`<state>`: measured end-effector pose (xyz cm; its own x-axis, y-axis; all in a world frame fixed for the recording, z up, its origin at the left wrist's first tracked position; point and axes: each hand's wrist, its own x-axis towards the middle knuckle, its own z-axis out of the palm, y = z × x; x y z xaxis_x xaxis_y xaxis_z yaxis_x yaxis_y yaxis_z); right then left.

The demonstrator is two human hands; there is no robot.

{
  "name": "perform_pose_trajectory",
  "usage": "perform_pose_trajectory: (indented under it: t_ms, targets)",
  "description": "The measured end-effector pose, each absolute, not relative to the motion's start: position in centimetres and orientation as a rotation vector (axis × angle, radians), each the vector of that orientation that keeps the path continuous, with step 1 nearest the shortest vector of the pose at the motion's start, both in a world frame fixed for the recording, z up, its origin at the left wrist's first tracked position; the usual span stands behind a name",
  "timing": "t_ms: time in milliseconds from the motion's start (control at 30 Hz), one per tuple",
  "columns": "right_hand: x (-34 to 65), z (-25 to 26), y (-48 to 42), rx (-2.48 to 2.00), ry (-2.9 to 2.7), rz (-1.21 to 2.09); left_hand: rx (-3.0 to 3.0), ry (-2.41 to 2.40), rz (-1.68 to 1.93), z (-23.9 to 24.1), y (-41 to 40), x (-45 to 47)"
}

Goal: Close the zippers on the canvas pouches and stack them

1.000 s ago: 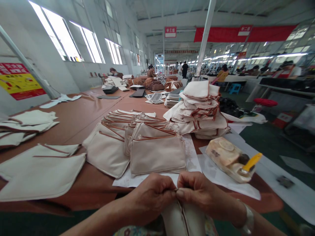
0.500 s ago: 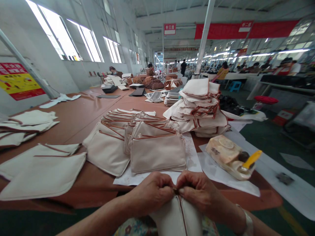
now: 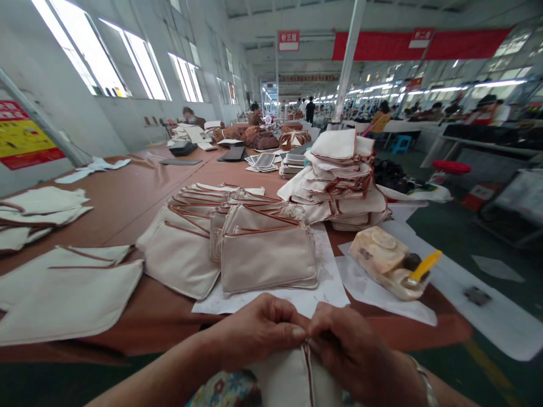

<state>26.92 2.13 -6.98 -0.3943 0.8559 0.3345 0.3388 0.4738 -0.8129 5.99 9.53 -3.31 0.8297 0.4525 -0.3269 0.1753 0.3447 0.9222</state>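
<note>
Low in front of me, my left hand point(image 3: 265, 330) pinches the upper end of a cream fabric pouch point(image 3: 283, 376). My right hand point(image 3: 354, 347) is closed on the same end from the other side, its fingers partly hidden. Brown trim runs down the pouch's middle between my hands. Just beyond them, a row of similar pouches point(image 3: 267, 260) leans on white paper point(image 3: 333, 277). To the right sits a stained, cut-open plastic container point(image 3: 377, 251), a yellow-handled brush point(image 3: 426, 265) resting in it.
A tall stack of cream pieces point(image 3: 339, 169) stands behind the container. More flat cream pieces point(image 3: 89, 299) lie at left on the brown table point(image 3: 139, 192). Dark panels and brown bundles point(image 3: 254, 137) are farther back. Several people are in the distance; a person point(image 3: 190, 116) is beyond the table.
My right hand has rolled inward, its knuckles now turned over the pouch end. The left still pinches there. The view has shifted slightly.
</note>
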Motion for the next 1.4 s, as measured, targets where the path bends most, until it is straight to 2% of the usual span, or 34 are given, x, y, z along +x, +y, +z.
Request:
perform_pose_trajectory:
  t_ms: [133,333,600,833,1033,1133,1233,1400]
  targets:
    - [27.3,-5.7,2.0,-1.006,-1.644,1.333,1.301,0.538,0.242,-2.6,9.7,5.7]
    - [27.6,-4.4,3.7,-0.999,-1.612,1.551,1.372,0.451,0.296,-1.0,9.6,5.5]
    - [27.2,-4.4,3.1,-0.872,-1.725,1.351,1.361,0.454,0.283,-0.8,8.6,5.6]
    - [29.1,-3.2,4.2,-0.742,-1.635,1.702,1.551,0.457,0.223,-0.2,9.1,5.0]
    - [27.8,-1.6,5.5,-0.916,-1.948,1.415,1.778,0.603,0.197,0.4,9.6,5.4]
    - [27.3,-2.4,5.9,-0.954,-1.908,1.339,1.676,0.668,0.211,0.7,9.9,5.1]
    - [27.7,-3.6,5.9,-0.943,-1.837,1.411,1.465,0.607,0.193,0.8,10.2,4.5]
    - [28.4,-4.6,5.5,-0.917,-1.812,1.472,1.438,0.726,0.273,0.2,10.4,4.6]
